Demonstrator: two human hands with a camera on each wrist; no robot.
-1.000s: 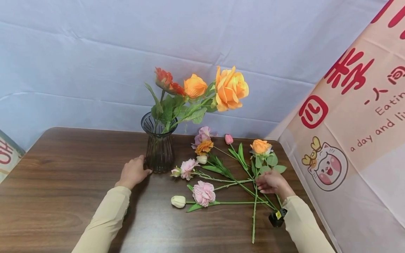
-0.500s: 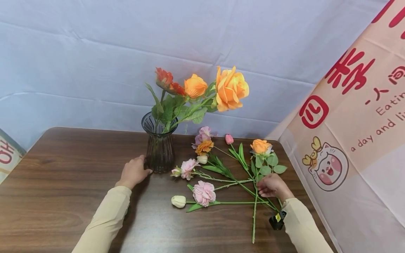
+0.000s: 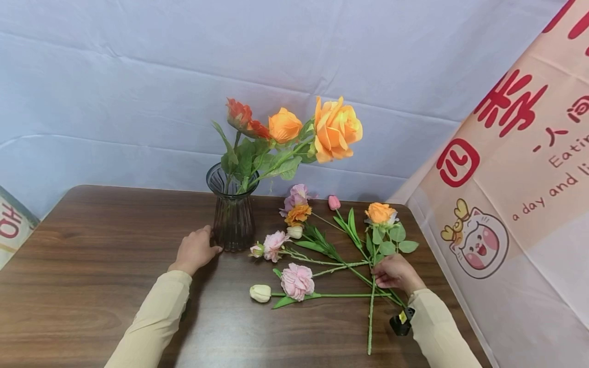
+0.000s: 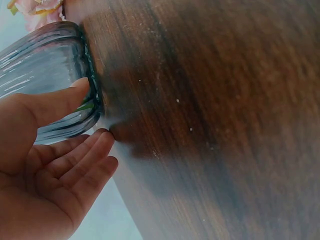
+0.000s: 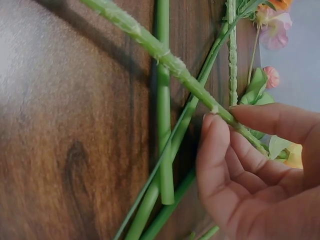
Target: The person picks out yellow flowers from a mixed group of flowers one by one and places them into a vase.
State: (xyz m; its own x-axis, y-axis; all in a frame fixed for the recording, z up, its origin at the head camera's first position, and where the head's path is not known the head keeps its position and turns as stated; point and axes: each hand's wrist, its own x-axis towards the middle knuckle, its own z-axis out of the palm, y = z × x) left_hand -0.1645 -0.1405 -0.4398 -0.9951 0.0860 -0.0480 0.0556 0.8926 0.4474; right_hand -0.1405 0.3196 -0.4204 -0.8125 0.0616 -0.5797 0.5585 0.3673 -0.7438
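Note:
My left hand [image 3: 195, 250] rests at the lower left side of a ribbed dark glass vase [image 3: 233, 225]. In the left wrist view, the thumb [image 4: 60, 102] lies along the glass near the base, and the other fingers are relaxed, with the fingertips close by the bottom edge. Red flowers [image 3: 239, 113] and orange roses [image 3: 338, 130] stand in the vase, leaning right. On the right, my right hand [image 3: 398, 272] pinches the green stem [image 5: 175, 67] of an orange rose [image 3: 380, 213] between thumb and fingers. That stem crosses over other stems on the table.
Pink flowers [image 3: 297, 281], a white tulip [image 3: 260, 293], a pink tulip [image 3: 334, 203] and a purple flower [image 3: 298, 196] lie on the brown table [image 3: 115, 266]. A black device [image 3: 402, 322] sits by the right wrist. Cloth walls [image 3: 138, 92] stand behind and at right.
My right hand shifts very slightly down along the rose stem, and its grip settles. The left hand, the vase and the other flowers stay in place.

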